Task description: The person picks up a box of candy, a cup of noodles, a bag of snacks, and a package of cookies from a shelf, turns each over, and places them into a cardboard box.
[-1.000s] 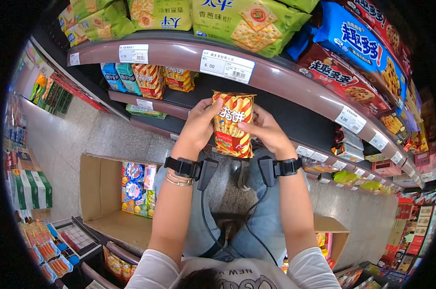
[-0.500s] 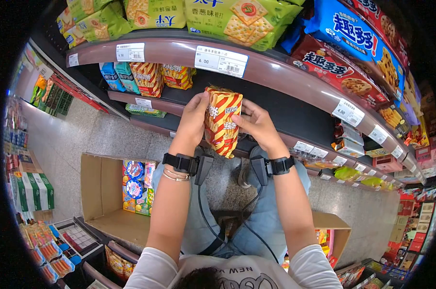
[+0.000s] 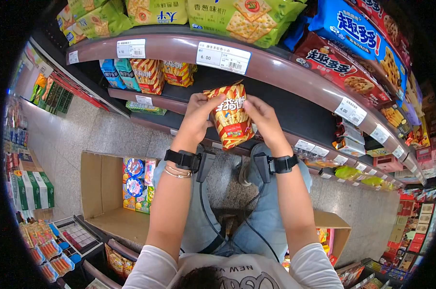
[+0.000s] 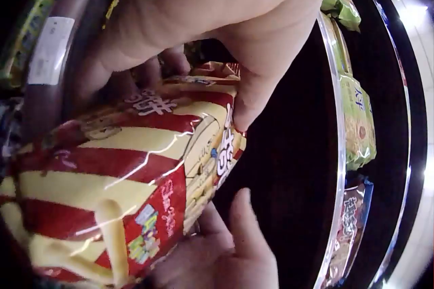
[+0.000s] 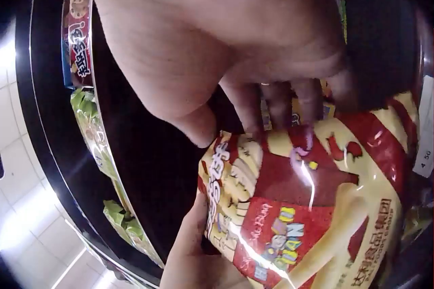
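Observation:
Both hands hold a red-and-yellow striped snack bag (image 3: 231,118) in front of the lower shelf, its printed front facing up. The left hand (image 3: 196,115) grips its left side, thumb over the front near the top. On the right side the right hand (image 3: 263,116) holds it with the thumb at the edge. The left wrist view shows the bag (image 4: 115,180) between the left hand (image 4: 203,25) above and the other hand below. In the right wrist view, the right hand's (image 5: 217,38) fingers lie behind the bag (image 5: 305,208).
Similar striped bags (image 3: 148,77) stand on the lower shelf beside blue packets (image 3: 113,74). Green cracker bags (image 3: 234,21) and red and blue cookie packs (image 3: 355,29) fill the shelf above. A cardboard box (image 3: 102,192) with colourful packages sits on the floor, left of the legs.
The bag was turned to show its striped side half a second ago, and its printed front now faces up again. Both hands have shifted their hold on it.

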`<state>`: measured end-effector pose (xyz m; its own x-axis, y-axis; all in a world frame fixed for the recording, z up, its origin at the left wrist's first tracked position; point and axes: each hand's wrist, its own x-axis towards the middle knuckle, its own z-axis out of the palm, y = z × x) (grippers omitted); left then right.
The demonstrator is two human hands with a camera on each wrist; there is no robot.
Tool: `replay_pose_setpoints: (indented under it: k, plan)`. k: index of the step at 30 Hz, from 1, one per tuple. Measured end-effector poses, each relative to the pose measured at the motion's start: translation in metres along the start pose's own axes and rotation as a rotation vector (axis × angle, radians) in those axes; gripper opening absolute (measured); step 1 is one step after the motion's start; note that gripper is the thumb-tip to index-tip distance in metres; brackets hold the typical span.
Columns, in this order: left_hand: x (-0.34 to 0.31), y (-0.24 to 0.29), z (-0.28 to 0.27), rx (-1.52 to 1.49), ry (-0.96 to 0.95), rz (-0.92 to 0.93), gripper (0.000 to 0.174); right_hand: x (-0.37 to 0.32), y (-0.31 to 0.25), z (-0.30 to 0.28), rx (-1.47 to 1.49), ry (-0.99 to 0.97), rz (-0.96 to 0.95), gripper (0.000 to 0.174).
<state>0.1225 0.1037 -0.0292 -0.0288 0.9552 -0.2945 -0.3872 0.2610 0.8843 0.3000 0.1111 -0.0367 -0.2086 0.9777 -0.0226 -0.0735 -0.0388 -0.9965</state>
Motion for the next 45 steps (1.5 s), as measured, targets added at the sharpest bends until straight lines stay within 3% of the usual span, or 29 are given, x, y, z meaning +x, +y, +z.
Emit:
replay_pose_setpoints:
  k: [1, 4, 5, 8, 9, 13, 16, 19, 22, 24, 29, 35, 39, 44, 45]
  plan:
    - [-0.001, 0.001, 0.003, 0.013, 0.051, 0.031, 0.05, 0.003, 0.011, -0.002, -0.09, -0.039, -0.059, 0.058]
    - [-0.001, 0.001, 0.002, 0.145, 0.036, -0.004, 0.045, 0.004, 0.019, 0.004, -0.511, -0.068, -0.346, 0.082]
    - [0.0, -0.001, 0.001, 0.12, -0.003, -0.013, 0.044, 0.006, 0.029, 0.005, -0.643, -0.021, -0.325, 0.091]
    - [0.0, -0.004, -0.007, 0.095, -0.089, -0.043, 0.041, 0.006, 0.026, 0.012, -0.419, -0.069, -0.196, 0.081]
    - [0.0, -0.001, -0.009, 0.119, -0.098, -0.05, 0.04, 0.007, 0.024, 0.012, -0.329, -0.075, -0.155, 0.07]
    - [0.002, 0.001, -0.011, 0.179, -0.107, -0.054, 0.032, 0.002, 0.005, 0.013, -0.068, -0.209, 0.019, 0.065]
    - [-0.001, 0.002, -0.003, 0.126, -0.062, -0.043, 0.049, -0.003, 0.001, 0.011, 0.054, -0.259, 0.118, 0.063]
    - [0.003, 0.0, -0.004, -0.008, -0.241, -0.028, 0.061, -0.004, 0.001, 0.007, 0.229, -0.301, 0.169, 0.057]
    - [0.0, 0.009, -0.008, -0.249, -0.341, -0.144, 0.052, -0.003, -0.004, 0.002, 0.372, -0.271, 0.199, 0.046]
    - [-0.001, 0.009, -0.011, -0.121, -0.279, -0.091, 0.056, 0.003, 0.002, -0.004, 0.435, -0.252, 0.175, 0.042]
    - [-0.008, 0.008, -0.013, 0.056, -0.207, -0.026, 0.063, 0.005, 0.008, -0.007, 0.417, -0.264, 0.215, 0.041]
    - [-0.021, 0.012, -0.019, -0.111, -0.293, 0.014, 0.068, -0.011, -0.011, 0.004, 0.332, -0.27, 0.18, 0.043]
    - [-0.061, 0.035, -0.022, -0.065, -0.278, 0.025, 0.063, -0.031, -0.032, 0.023, 0.366, -0.358, 0.147, 0.049]
    - [-0.115, 0.07, -0.049, 0.005, -0.28, 0.277, 0.084, -0.058, -0.055, 0.08, 0.383, -0.455, 0.069, 0.058]
    - [-0.126, 0.075, -0.059, 0.026, -0.256, 0.318, 0.086, -0.062, -0.064, 0.095, 0.367, -0.503, 0.034, 0.066]
